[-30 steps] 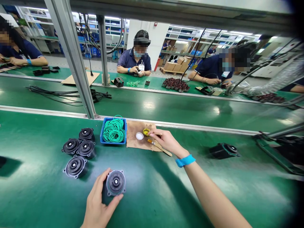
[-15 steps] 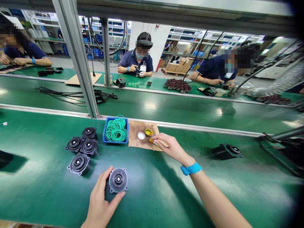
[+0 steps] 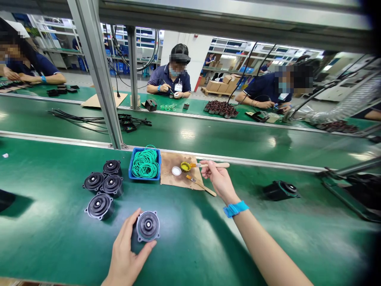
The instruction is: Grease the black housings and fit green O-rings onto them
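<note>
My left hand (image 3: 129, 248) is closed around the side of a round black motor housing (image 3: 148, 226), which stands upright on the green bench with its stepped top facing up. My right hand (image 3: 217, 176) pinches the wooden handle of a brush (image 3: 220, 165). The brush's bristles point left and meet the rim of a small tub of yellow paste (image 3: 186, 167). Beside the tub sits a white lid (image 3: 176, 171). A second brush (image 3: 201, 185) lies partly on the stained cardboard (image 3: 169, 182), just below my right hand.
A blue bin (image 3: 145, 178) of green rubber rings stands left of the cardboard. Several black housings (image 3: 99, 205) cluster at left; another housing (image 3: 279, 191) with a green ring stands at right. A metal post (image 3: 97, 71) rises behind the bin. Co-workers (image 3: 169, 75) sit across the bench.
My right hand has lifted slightly, and the brush in it is now nearly level with its bristles at the tub. The second brush shows uncovered. My left hand stays put.
</note>
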`<state>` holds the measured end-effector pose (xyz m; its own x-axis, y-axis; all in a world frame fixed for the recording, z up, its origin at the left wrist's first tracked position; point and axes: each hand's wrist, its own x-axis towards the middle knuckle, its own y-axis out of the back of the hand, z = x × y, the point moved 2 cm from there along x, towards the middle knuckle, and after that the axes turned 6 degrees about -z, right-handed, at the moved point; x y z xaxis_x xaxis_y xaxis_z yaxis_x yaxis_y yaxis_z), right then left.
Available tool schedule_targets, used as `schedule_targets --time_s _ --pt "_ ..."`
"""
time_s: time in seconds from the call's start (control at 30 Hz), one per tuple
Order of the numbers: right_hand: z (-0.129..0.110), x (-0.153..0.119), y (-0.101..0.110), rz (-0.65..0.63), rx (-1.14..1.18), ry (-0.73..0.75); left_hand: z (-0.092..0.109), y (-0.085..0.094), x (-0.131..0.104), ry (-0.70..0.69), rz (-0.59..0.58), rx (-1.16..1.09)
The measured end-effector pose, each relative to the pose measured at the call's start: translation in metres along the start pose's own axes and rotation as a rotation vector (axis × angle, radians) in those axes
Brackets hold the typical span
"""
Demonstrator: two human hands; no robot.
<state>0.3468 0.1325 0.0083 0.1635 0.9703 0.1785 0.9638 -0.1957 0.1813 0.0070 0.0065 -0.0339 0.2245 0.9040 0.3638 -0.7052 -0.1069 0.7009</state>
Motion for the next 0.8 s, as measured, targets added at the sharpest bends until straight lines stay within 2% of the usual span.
schedule_targets --time_s 0.27,0.43,0.57,0.67,0.8 --pt "0.012 -0.003 0.002 0.057 0.171 -0.128 0.004 0.001 -0.001 0.071 -0.009 -0.1" --pt "-0.008 -0.012 0.002 0.065 0.23 -0.105 -0.001 -0.001 -0.002 0.146 -0.038 -0.19" --pt "-0.039 -0.041 -0.022 -0.032 0.351 -0.144 -0.004 0.0 -0.003 0.223 -0.046 -0.26" --pt "-0.057 -0.074 -0.052 -0.197 0.499 -0.285 -0.007 0.001 -0.004 0.248 -0.024 -0.271" --pt "-0.064 -0.108 -0.084 -0.399 0.549 -0.463 -0.006 0.003 -0.006 0.245 0.004 -0.261"
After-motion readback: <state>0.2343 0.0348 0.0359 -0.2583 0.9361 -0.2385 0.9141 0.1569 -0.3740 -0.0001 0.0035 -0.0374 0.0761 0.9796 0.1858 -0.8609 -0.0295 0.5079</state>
